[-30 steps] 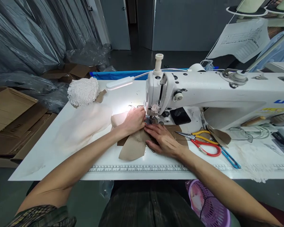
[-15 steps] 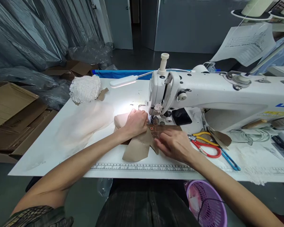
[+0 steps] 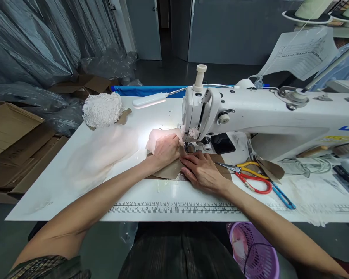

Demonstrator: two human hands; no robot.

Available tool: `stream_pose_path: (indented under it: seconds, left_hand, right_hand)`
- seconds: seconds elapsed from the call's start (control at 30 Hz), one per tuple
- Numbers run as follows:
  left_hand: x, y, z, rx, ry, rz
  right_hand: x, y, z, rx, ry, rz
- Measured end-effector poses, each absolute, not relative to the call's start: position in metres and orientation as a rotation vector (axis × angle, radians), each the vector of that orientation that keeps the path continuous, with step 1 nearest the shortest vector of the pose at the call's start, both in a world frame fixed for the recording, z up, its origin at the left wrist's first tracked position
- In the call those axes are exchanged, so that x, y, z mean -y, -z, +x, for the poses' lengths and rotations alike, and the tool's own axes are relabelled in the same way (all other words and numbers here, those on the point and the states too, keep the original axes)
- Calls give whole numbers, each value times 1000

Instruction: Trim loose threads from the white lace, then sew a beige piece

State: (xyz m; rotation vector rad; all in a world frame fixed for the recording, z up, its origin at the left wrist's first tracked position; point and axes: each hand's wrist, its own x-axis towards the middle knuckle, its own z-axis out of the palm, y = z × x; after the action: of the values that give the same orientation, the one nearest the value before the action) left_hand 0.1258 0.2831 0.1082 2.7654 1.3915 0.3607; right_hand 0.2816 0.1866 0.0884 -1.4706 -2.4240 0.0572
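Observation:
Just left of the needle area of a white sewing machine [image 3: 238, 108], my left hand [image 3: 168, 149] is closed on pale pink fabric [image 3: 155, 135]. Brown pieces [image 3: 170, 170] lie under and in front of that hand. My right hand [image 3: 202, 170] rests on the brown material in front of the needle, its bent fingertips close to my left hand. The fingers press down, and what lies directly beneath them is hidden. More sheer pale fabric [image 3: 104, 151] spreads over the white table [image 3: 75, 207] on the left.
Scissors with yellow and red handles [image 3: 254, 176] and a blue tool [image 3: 282, 195] lie right of my right hand. A black phone-like object [image 3: 222, 143] sits behind it. White lace [image 3: 103, 109] lies back left, near a lamp [image 3: 149, 100]. A purple basket [image 3: 257, 255] stands below.
My right hand has moved left, closer to my left hand. The brown flap hanging toward the front edge has been drawn back, and more pink fabric shows behind my left hand.

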Motion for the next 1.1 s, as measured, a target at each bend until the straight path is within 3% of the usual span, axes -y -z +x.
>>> stream_pose_path:
  seconds: [0.27,0.7,1.1]
  left_hand:
    - [-294,-105,123,-1317,-431,2581]
    - [-294,-102,129,-1264,-249,2733]
    - [-283,-109,123,-1247,-335,2974]
  right_hand:
    - [-196,-80,307,2266,-412,-1191]
    - [-189,-81,300,2325,-303,-1323]
    - [-185,-81,297,2309,-249,-1349]
